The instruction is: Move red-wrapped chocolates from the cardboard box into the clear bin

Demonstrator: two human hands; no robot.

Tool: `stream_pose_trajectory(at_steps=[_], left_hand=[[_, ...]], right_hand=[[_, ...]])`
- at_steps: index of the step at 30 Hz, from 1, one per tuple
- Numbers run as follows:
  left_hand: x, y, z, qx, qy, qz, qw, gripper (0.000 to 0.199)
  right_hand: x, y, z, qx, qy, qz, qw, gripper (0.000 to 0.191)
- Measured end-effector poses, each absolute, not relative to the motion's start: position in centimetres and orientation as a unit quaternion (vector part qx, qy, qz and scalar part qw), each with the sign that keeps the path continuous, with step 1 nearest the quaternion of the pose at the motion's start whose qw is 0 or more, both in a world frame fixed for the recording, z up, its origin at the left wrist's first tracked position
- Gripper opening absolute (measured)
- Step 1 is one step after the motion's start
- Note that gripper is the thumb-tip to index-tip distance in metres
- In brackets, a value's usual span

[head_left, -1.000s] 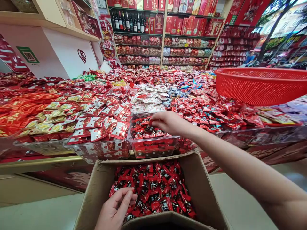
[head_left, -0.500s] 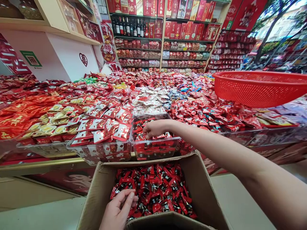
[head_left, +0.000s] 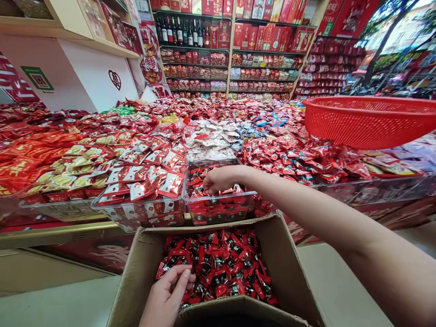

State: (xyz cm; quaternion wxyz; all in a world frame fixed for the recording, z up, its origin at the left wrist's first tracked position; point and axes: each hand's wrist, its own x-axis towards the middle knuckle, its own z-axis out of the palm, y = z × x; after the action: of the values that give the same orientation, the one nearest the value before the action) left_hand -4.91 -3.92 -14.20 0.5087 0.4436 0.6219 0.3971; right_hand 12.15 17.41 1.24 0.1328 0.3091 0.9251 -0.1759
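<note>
over the last second the right hand point(head_left: 223, 178) has shifted leftward within the clear tub point(head_left: 225, 198) and for the latest half-second has held nearly the same place there, while the left hand point(head_left: 165, 290) has stayed over the near left part of the cardboard carton point(head_left: 286, 268). the handling thus appears, in judgement, to be centred on the tub rather than on the carton. the right forearm enters from the near right and slants to the far left, the wrist bent so that the hand points downward; its fingers are curled, and whether they grip a piece cannot be told. the left hand rises from the near edge, thumb and forefinger drawn together; whether anything lies between them is likewise unclear. red-and-black wrapped sweets point(head_left: 221, 268) lie loose in the carton, and similar pieces point(head_left: 195, 177) lie in the tub just beyond it. white-and-red packets point(head_left: 170, 184) are heaped just left of the tub; a red basket point(head_left: 354, 125) rests at far right.
</note>
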Motion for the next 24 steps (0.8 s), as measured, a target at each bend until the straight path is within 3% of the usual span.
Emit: stream_pose_trajectory(at_steps=[3, 6, 9, 11, 18, 24], left_hand=[[-4.9, -3.5, -12.1, 0.511, 0.623, 0.403, 0.434, 0.021], [-4.8, -1.2, -7.5, 0.67, 0.556, 0.429, 0.238, 0.023], [-4.0, 3.0, -2.4, 0.776, 0.485, 0.375, 0.15, 0.029], [-3.1, 6.0, 0.2, 0.808, 0.503, 0.243, 0.187, 0.033], [0.2, 12.7, 3.0, 0.762, 0.538, -0.001, 0.359, 0.015], [2.2, 14.6, 3.2, 0.635, 0.57, -0.217, 0.474, 0.03]], right_hand=[[12.2, 17.5, 1.6, 0.317, 0.918, -0.178, 0.155, 0.011], [12.3, 18.1, 1.5, 0.315, 0.915, -0.182, 0.174, 0.009], [12.6, 18.7, 1.0, 0.308, 0.915, -0.188, 0.183, 0.011], [12.7, 19.0, 0.6, 0.306, 0.915, -0.19, 0.184, 0.013], [13.2, 18.8, 0.0, 0.315, 0.919, -0.155, 0.182, 0.024], [13.3, 17.8, 0.6, 0.313, 0.927, -0.121, 0.168, 0.03]])
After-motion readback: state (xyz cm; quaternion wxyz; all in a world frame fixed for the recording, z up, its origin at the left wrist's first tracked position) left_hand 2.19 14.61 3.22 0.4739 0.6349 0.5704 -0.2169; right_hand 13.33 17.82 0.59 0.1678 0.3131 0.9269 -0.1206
